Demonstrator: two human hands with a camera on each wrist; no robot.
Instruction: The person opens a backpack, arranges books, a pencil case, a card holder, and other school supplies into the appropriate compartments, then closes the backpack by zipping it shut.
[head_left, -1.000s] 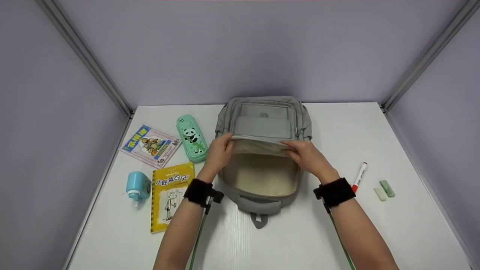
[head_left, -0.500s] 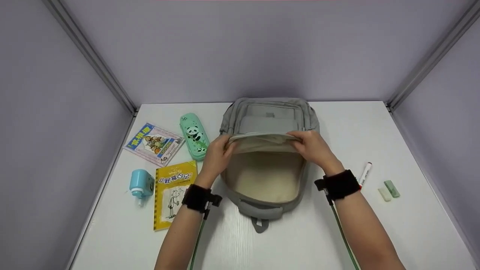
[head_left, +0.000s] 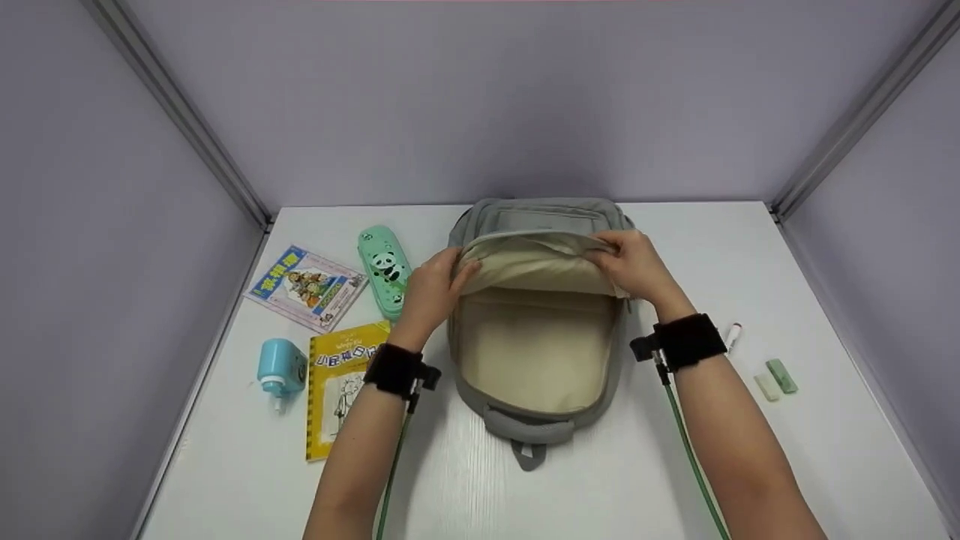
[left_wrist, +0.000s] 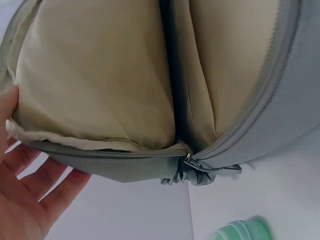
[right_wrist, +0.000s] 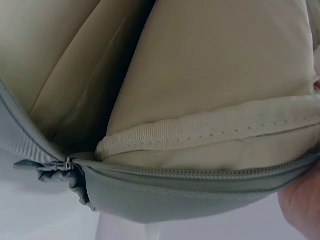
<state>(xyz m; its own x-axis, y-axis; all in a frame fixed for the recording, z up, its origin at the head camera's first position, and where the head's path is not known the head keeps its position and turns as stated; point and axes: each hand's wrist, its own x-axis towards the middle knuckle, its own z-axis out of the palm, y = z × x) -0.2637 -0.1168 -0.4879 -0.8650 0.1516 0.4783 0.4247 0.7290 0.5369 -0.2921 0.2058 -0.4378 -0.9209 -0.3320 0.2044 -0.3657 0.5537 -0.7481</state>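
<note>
A grey backpack point(head_left: 525, 431) lies on the white table, its main compartment unzipped and its cream lining point(head_left: 536, 352) showing. My left hand point(head_left: 433, 292) pinches the left edge of the front flap point(head_left: 532, 262), thumb on the lining side and fingers outside. At the flap's right edge, my right hand point(head_left: 634, 266) grips the fabric in the same way. Between them the flap is lifted and folded back toward the wall. In the left wrist view a zipper pull point(left_wrist: 188, 157) hangs at the corner of the opening; the right wrist view shows another zipper pull point(right_wrist: 68, 163).
Left of the backpack lie a green panda pencil case point(head_left: 386, 270), a pink-and-blue book point(head_left: 307, 289), a yellow book point(head_left: 326, 405) and a light-blue bottle point(head_left: 281, 367). To the right are a marker point(head_left: 733, 336), partly behind the wrist, and two small green blocks point(head_left: 781, 376).
Both hands have raised the flap and carried it farther back, the right hand moving up most. The opening is wider and more lining shows. The backpack has shifted slightly right.
</note>
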